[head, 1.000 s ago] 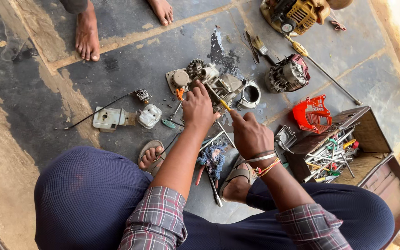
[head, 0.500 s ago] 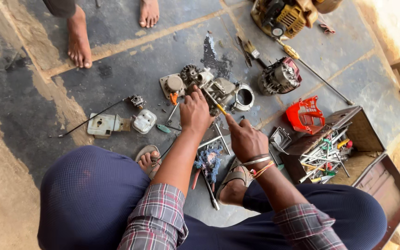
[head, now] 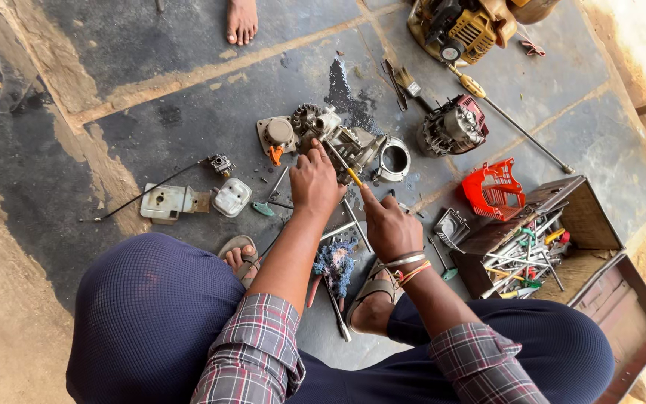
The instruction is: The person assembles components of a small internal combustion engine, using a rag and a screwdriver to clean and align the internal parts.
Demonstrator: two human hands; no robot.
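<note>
At the frame's centre the left hand [head: 314, 179] presses the engine block [head: 342, 142] while the right hand [head: 390, 224] pinches a screwdriver [head: 343, 166]; best kept square in the screw

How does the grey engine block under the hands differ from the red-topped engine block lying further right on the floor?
The grey engine block is bare metal; the red-topped engine block has a red part. The left hand steadies the grey one and the right hand works a yellow-handled screwdriver on it; the red-topped one lies untouched. Both rest on the stone floor.
</note>
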